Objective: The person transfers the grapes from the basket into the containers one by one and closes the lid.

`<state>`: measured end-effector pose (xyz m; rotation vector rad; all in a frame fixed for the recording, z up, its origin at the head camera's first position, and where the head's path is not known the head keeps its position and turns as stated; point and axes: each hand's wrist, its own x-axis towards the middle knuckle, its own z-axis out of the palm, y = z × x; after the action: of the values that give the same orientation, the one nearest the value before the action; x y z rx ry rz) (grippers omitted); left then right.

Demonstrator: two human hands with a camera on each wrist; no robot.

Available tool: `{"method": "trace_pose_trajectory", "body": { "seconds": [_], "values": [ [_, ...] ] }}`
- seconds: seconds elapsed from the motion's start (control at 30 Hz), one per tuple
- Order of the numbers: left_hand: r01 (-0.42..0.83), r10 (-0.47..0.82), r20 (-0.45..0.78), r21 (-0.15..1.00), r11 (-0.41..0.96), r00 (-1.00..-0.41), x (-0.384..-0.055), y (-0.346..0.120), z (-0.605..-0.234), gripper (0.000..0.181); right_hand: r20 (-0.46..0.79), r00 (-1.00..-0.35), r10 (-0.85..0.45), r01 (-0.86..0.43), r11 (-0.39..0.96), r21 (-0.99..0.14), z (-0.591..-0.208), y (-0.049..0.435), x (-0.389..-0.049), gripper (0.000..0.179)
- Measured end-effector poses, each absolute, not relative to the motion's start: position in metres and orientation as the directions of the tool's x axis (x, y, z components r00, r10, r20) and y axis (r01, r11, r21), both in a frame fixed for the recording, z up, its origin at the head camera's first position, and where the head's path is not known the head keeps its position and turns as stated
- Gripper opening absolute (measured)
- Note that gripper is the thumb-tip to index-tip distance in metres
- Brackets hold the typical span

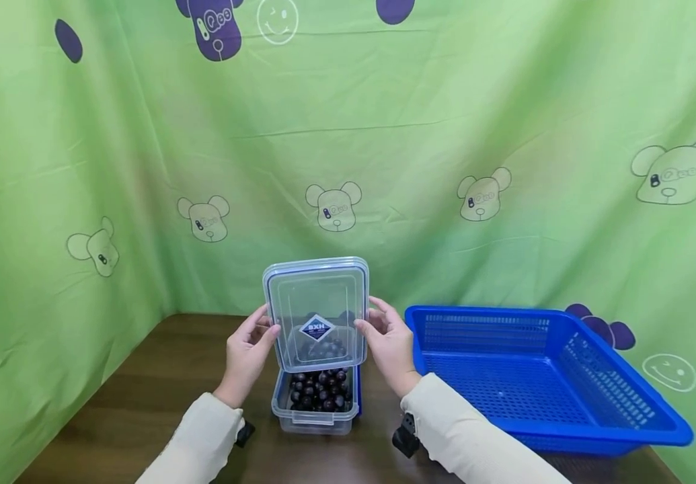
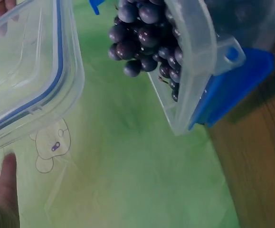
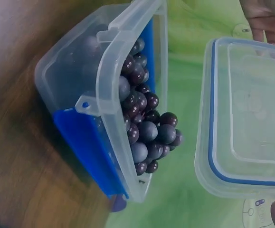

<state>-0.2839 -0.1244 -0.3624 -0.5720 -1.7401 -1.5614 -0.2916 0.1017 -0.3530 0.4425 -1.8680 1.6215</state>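
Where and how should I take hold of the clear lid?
Probably the left and right edges of the lid, coming from both sides: it is broad, flat and tilted up, clear of the container, and the left hand and right hand hold it there.

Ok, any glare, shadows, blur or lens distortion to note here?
Head view: light looks even, the rectangular blue plastic basket perhaps stretched by the wide lens. Left wrist view: slightly soft, faint reflections on the clear, blue-sealed plastic lid. Right wrist view: pale glare at upper left on the brown wooden table, dark shadow beside the clear plastic container, small highlights on the round dark grapes.
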Motion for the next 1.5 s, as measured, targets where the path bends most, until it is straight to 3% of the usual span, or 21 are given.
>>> {"method": "trace_pose_trajectory", "body": {
  "seconds": [0.1,0.33,0.43,0.57,0.77,0.93,1.1,1.23,1.37,1.5],
  "values": [
    [0.694,-0.152,0.719,0.695,0.191,-0.678,-0.287,-0.123,-0.36,0.037,0.602,-0.789,0.123,-0.582,0.167,-0.796,-0.351,0.102,-0.294,0.045],
    [0.57,-0.152,0.604,0.792,0.218,-0.782,-0.298,-0.129,-0.354,0.038,0.497,-0.857,-0.138,-0.515,0.184,-0.837,-0.35,0.109,-0.301,0.07],
    [0.507,-0.129,0.539,0.834,0.217,-0.832,-0.302,-0.131,-0.349,0.039,0.434,-0.883,-0.177,-0.464,0.19,-0.866,-0.352,0.111,-0.305,0.078],
    [0.418,-0.112,0.453,0.876,0.241,-0.884,-0.305,-0.129,-0.342,0.04,0.32,-0.937,-0.14,-0.343,0.188,-0.92,-0.352,0.109,-0.309,0.08],
    [0.255,-0.135,0.282,0.949,0.187,-0.95,-0.314,-0.128,-0.336,0.04,0.257,-0.966,-0.013,-0.252,0.259,-0.933,-0.347,0.103,-0.311,0.057],
    [0.117,-0.09,0.131,0.982,0.147,-0.987,-0.324,-0.131,-0.332,0.038,0.193,-0.981,0.034,-0.179,0.244,-0.953,-0.344,0.097,-0.312,0.049],
    [-0.056,0.053,-0.067,0.981,0.188,-0.996,-0.324,-0.137,-0.335,0.048,0.158,-0.986,0.052,-0.137,0.29,-0.947,-0.346,0.095,-0.311,0.043],
    [-0.125,0.176,-0.185,0.944,0.304,-0.967,-0.321,-0.14,-0.341,0.061,0.186,-0.982,0.037,-0.153,0.422,-0.894,-0.351,0.095,-0.312,0.04],
    [-0.135,0.192,-0.218,0.92,0.368,-0.957,-0.32,-0.14,-0.344,0.066,0.2,-0.98,0.004,-0.168,0.528,-0.832,-0.357,0.096,-0.313,0.036],
    [-0.096,0.156,-0.19,0.878,0.469,-0.969,-0.32,-0.139,-0.348,0.058,0.207,-0.977,-0.042,-0.193,0.576,-0.794,-0.361,0.097,-0.315,0.035]
  ]
}}
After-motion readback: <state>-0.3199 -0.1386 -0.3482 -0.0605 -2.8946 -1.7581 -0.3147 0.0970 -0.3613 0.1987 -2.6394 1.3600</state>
